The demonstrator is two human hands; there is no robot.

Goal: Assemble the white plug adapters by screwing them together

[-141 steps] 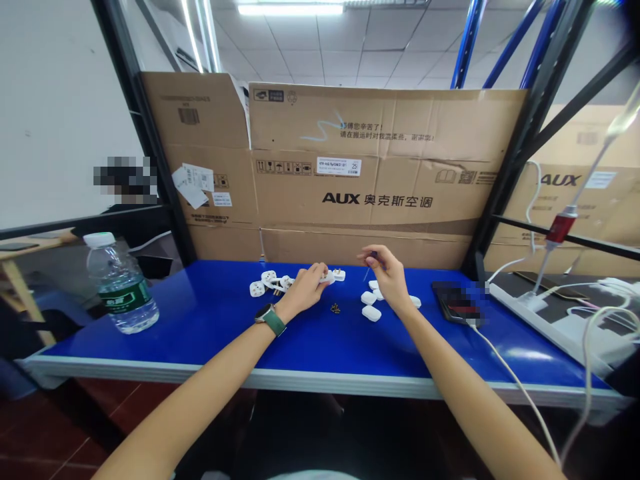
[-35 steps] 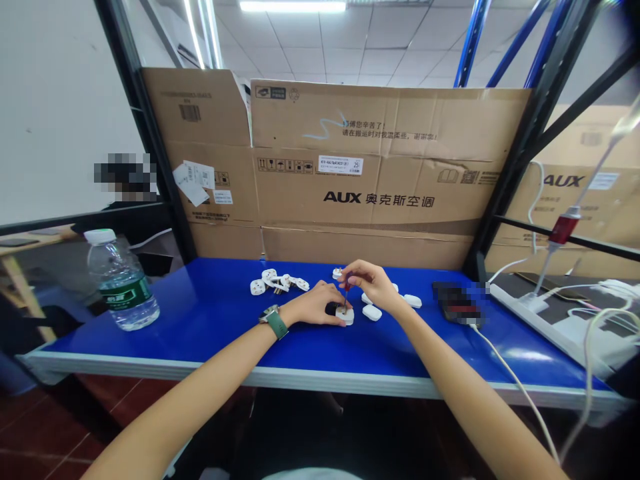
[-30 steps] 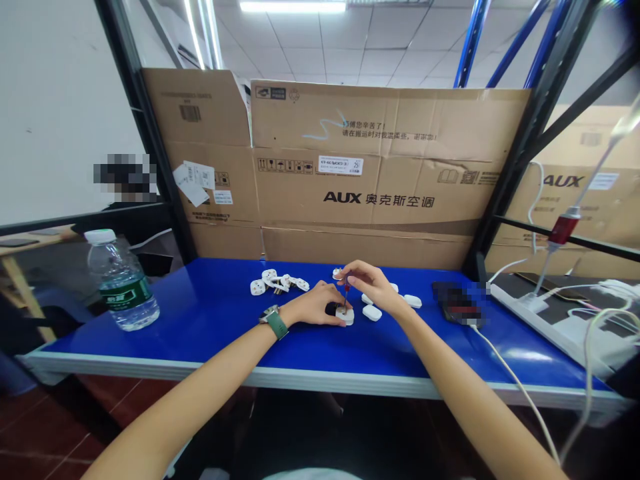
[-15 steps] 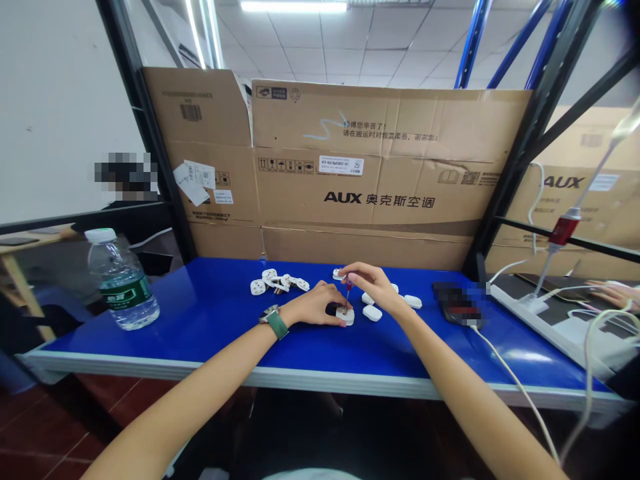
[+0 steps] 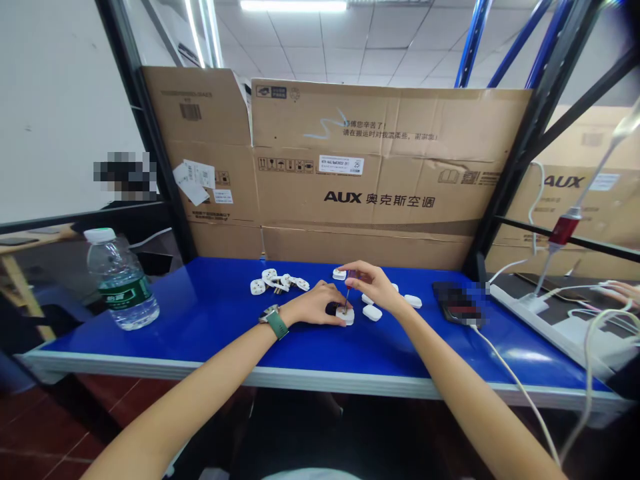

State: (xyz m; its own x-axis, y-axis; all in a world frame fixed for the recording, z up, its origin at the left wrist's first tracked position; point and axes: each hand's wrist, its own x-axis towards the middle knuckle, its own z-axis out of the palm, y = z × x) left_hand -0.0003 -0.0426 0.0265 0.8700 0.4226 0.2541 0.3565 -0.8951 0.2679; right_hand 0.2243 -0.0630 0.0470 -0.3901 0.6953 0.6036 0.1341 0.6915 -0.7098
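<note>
My left hand point(image 5: 323, 304) is closed on a white plug housing point(image 5: 349, 319), with thumb and fingers bracing it on the blue table. In my right hand point(image 5: 373, 283) a small screwdriver point(image 5: 349, 293) with a reddish handle stands nearly upright, and its tip reaches down into the housing. The screw under the tip is too small to make out. Several white plug covers point(image 5: 372, 313) lie just right of the housing, partly behind my right hand. Another white piece point(image 5: 339, 274) sits beyond my fingers. To the left is a group of white plug parts point(image 5: 280, 282) with metal pins.
A water bottle point(image 5: 123, 280) stands at the table's left end. On the right lies a dark phone point(image 5: 457, 303) with a white cable, beside a white power strip point(image 5: 545, 327). A cardboard panel point(image 5: 375, 173) closes off the back. Another person's hand point(image 5: 623, 292) shows at far right.
My right fingers have shifted slightly on the screwdriver handle, uncovering more of the white piece behind. My left hand and the housing stay in place.
</note>
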